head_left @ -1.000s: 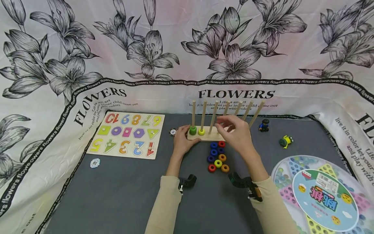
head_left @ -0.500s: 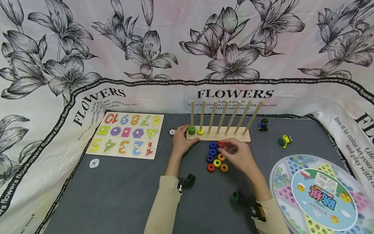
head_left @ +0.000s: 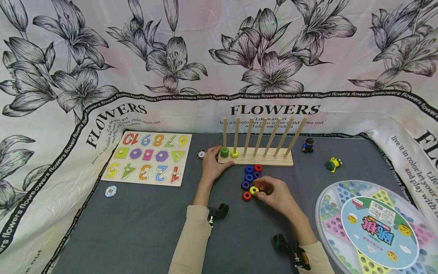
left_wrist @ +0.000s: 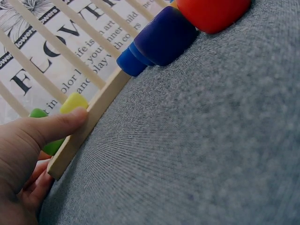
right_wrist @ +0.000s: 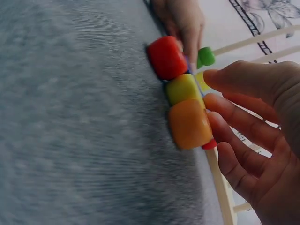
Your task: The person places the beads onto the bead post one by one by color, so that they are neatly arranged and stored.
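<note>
Backdrop: flower-printed cloth (head_left: 219, 57) hangs behind and drapes round a grey tabletop (head_left: 137, 228).
Peg rack: the wooden base (head_left: 270, 160) stands near the far edge with seven upright pegs; a green ring (head_left: 224, 152) and a yellow ring (head_left: 234, 153) sit at the foot of the two leftmost pegs.
Left hand: the left hand (head_left: 211, 167) rests at the rack's left end, thumb pressed flat against the edge of the base, steadying it.
Loose rings: a cluster of rings (head_left: 249, 179) lies on the tabletop just in front of the rack, blue, red, yellow and orange.
Right hand: the right hand (head_left: 275, 194) is over the near side of the cluster, fingers curled round the orange ring (right_wrist: 190, 123); whether the grip has actually closed on it I cannot tell.
Step in hand: picking a ring from the pile, by my reading.
Next move calls for: a firm pinch, a lift clear of the neighbours, then lining the hole up over a bare peg.
Elsewhere: number puzzle board (head_left: 148, 158) to the left, round game box (head_left: 376, 228) to the right.
</note>
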Tool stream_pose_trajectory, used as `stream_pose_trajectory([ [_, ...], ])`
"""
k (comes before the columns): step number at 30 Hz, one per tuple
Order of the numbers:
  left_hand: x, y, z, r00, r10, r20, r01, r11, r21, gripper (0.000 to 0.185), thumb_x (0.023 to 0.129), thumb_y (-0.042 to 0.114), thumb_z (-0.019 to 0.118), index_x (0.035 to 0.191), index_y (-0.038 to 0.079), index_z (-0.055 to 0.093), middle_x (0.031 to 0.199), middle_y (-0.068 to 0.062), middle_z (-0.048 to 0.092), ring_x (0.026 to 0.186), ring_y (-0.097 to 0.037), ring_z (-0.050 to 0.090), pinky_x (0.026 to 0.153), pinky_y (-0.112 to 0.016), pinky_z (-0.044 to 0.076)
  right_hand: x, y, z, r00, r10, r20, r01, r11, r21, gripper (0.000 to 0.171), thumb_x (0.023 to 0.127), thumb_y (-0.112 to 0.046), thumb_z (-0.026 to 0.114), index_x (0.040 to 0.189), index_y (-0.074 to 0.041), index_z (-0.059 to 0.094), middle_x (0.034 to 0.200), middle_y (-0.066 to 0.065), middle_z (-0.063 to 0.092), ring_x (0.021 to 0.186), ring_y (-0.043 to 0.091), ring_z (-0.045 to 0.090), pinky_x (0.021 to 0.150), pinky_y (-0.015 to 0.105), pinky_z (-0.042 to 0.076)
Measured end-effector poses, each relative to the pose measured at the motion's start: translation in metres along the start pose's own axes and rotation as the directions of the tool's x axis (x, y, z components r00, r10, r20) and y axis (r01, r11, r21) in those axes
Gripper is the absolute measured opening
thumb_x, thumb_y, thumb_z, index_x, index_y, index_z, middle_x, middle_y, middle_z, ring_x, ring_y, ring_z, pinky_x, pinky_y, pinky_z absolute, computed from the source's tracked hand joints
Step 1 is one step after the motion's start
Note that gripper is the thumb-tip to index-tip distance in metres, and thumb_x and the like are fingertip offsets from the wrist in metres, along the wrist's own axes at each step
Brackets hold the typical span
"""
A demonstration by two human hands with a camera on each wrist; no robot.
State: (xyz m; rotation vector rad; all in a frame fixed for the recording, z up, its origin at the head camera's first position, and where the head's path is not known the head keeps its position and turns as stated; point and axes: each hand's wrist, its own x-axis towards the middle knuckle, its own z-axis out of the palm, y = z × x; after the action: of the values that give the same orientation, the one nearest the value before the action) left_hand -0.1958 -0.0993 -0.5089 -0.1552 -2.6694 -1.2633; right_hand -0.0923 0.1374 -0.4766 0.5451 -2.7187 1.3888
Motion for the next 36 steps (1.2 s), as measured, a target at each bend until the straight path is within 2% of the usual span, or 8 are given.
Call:
stream_pose_trajectory([
  [9, 0.0007, -0.0028, 0.0017, 1.0, -0.016, 0.013, 0.016, 1.0, 0.005, 0.079, 0.074, 0.035, 0.088, 0.138, 0.002, 0.057, 0.136, -0.016, 0.054, 0.123, -0.032, 0.05, 0.1, -0.047, 0.043, -0.0027, -0.0001, 0.0057, 1.0, 0.004, -0.013, -0.005, 0.997, -0.078, 0.036, 0.073, 0.005, 0.082, 0.106, -0.004, 0.072, 0.092, 0.003, 0.069, 0.08, 0.019, 0.064, 0.067, 0.032, 0.052],
  [20, 0.0004, -0.0027, 0.0016, 1.0, -0.002, 0.001, 0.002, 1.0, -0.002, 0.078, 0.074, 0.035, 0.088, 0.137, 0.001, 0.058, 0.134, -0.016, 0.055, 0.121, -0.034, 0.051, 0.099, -0.048, 0.043, -0.0041, -0.0047, 0.0073, 1.0, 0.02, -0.012, -0.021, 0.99, -0.138, 0.037, 0.072, 0.0, 0.084, 0.107, -0.007, 0.073, 0.095, 0.002, 0.068, 0.083, 0.018, 0.064, 0.07, 0.035, 0.053],
  [26, 0.0011, -0.003, 0.0017, 1.0, -0.021, 0.019, 0.021, 1.0, -0.002, 0.079, 0.074, 0.036, 0.088, 0.139, 0.002, 0.057, 0.136, -0.015, 0.053, 0.124, -0.032, 0.05, 0.101, -0.047, 0.042, -0.0037, -0.0057, 0.009, 1.0, 0.014, -0.011, -0.015, 0.983, -0.183, 0.037, 0.071, 0.0, 0.084, 0.106, -0.007, 0.073, 0.093, 0.002, 0.068, 0.083, 0.019, 0.063, 0.072, 0.039, 0.052],
  [36, 0.0006, -0.0026, 0.0009, 0.999, -0.035, 0.02, 0.035, 0.999, 0.001, 0.079, 0.075, 0.037, 0.087, 0.139, 0.004, 0.056, 0.137, -0.014, 0.053, 0.124, -0.032, 0.05, 0.101, -0.046, 0.042, -0.0031, -0.0075, 0.0099, 1.0, 0.029, -0.002, -0.029, 0.98, -0.198, 0.035, 0.072, -0.002, 0.085, 0.106, -0.006, 0.073, 0.094, 0.003, 0.069, 0.085, 0.02, 0.063, 0.074, 0.042, 0.053],
])
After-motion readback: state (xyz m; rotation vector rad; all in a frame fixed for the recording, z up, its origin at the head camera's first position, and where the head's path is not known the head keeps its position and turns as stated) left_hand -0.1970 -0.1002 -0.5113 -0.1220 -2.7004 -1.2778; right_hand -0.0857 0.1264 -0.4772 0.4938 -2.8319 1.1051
